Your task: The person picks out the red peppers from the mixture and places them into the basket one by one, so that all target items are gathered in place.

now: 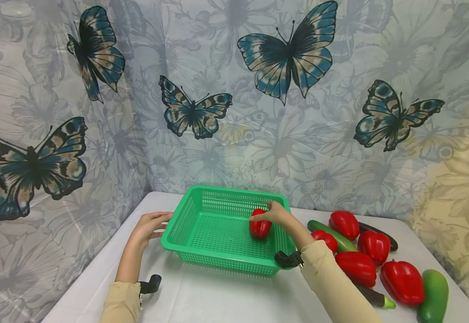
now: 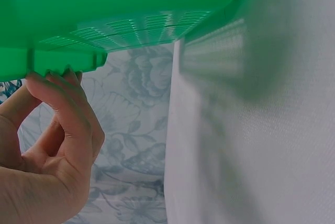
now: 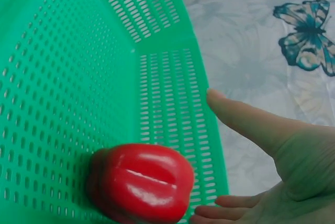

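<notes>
A green perforated plastic basket [image 1: 222, 264] stands on the table with one red bell pepper [image 1: 260, 229] in its right part. My left hand [image 1: 147, 227] is at the basket's left side; in the left wrist view its loosely bent fingertips [image 2: 39, 80] meet the rim. Over the right end of the basket is my right hand [image 1: 276, 213], thumb and fingers spread apart. From the right wrist view, that hand [image 3: 293, 166] has nothing between thumb and fingers, and the pepper [image 3: 149, 182] lies beside the fingertips.
Right of the basket lie several more red bell peppers [image 1: 401, 282], a long green vegetable [image 1: 341, 242], dark eggplants [image 1: 369, 294] and a green oval fruit [image 1: 434, 296]. White cloth covers the table [image 1: 218, 300]. Behind hangs a butterfly-patterned curtain [image 1: 234, 157].
</notes>
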Available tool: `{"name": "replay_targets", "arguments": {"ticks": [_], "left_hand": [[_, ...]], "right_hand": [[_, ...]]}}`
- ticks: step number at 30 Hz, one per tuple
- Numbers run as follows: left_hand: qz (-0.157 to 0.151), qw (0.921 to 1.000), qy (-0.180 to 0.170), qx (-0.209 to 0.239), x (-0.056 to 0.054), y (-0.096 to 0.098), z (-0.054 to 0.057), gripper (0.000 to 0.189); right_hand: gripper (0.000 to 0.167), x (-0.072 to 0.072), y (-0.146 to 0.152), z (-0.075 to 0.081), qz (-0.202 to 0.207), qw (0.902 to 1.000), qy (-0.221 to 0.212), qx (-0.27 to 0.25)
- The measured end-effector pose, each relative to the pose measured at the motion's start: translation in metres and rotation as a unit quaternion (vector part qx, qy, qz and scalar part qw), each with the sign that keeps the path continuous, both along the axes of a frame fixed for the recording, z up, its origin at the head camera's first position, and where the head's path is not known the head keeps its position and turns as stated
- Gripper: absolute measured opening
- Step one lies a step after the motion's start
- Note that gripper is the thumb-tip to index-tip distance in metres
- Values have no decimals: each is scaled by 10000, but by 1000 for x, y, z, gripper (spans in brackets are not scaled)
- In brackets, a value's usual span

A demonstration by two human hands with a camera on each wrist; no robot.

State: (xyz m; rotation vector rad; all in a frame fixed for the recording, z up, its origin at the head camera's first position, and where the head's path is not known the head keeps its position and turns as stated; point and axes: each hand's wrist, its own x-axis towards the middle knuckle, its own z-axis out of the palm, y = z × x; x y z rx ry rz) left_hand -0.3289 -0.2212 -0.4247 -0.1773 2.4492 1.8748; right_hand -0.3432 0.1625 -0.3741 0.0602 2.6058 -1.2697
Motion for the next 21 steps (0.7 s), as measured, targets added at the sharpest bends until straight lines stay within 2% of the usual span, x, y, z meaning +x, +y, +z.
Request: {"name": "replay_targets", "arguments": {"ticks": [15, 21], "left_hand": [[-54, 10000, -9, 25, 3, 1, 2, 55], [-75, 10000, -19, 37, 3, 1, 2, 54]], "right_hand": [[100, 17, 11, 17, 587, 9980, 197, -139], [95, 22, 17, 24, 840, 9958, 229, -296]]}}
